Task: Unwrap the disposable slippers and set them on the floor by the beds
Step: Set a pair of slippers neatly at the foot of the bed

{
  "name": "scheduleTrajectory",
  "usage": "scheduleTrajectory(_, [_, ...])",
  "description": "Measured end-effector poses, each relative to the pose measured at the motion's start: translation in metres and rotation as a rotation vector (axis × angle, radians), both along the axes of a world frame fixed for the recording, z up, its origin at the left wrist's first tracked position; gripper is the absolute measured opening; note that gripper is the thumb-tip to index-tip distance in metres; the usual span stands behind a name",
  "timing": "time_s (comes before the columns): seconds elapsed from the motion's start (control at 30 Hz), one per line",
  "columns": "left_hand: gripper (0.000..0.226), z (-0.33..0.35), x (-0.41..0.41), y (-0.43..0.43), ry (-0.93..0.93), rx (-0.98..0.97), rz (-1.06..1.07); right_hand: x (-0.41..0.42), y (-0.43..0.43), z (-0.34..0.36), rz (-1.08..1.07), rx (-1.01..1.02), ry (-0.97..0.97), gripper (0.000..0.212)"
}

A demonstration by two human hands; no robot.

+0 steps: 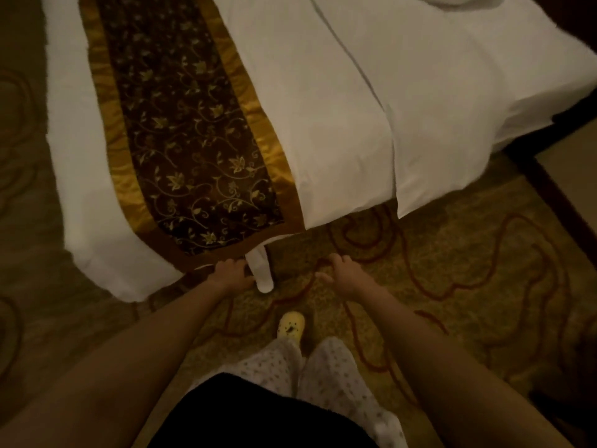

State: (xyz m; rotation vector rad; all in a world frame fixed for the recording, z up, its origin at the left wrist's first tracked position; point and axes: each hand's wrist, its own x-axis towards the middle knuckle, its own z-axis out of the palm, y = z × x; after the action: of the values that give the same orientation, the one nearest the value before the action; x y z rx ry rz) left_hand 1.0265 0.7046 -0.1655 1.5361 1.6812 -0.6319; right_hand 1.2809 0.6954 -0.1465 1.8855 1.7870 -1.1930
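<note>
A white disposable slipper (261,270) lies on the patterned carpet at the foot of the bed's side, its far end tucked under the runner's edge. My left hand (231,273) rests against the slipper's left side, fingers spread and touching it. My right hand (342,274) hovers over the carpet to the right of the slipper, fingers apart and holding nothing. A second slipper and any wrapper are out of sight.
The bed (339,124) with white linen and a brown-and-gold runner (193,150) fills the upper view. A dark wooden furniture edge (555,195) runs at the right. My yellow clog (290,326) and dotted trouser legs stand on the carpet (452,253) below my hands.
</note>
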Motion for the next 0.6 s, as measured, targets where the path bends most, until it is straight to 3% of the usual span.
scheduleTrajectory(0.33, [0.06,-0.066,0.01,-0.017,0.013,0.042,0.334,-0.003,0.069,-0.064,0.31,-0.057,-0.029,0.067])
scheduleTrajectory(0.47, [0.057,-0.123,0.013,-0.025,0.014,0.018,0.36,-0.015,0.074,-0.13,0.317,-0.094,0.006,0.067])
scheduleTrajectory(0.6, [0.06,-0.214,0.009,-0.017,0.003,-0.021,0.366,-0.03,0.077,-0.238,0.32,-0.087,0.005,0.067])
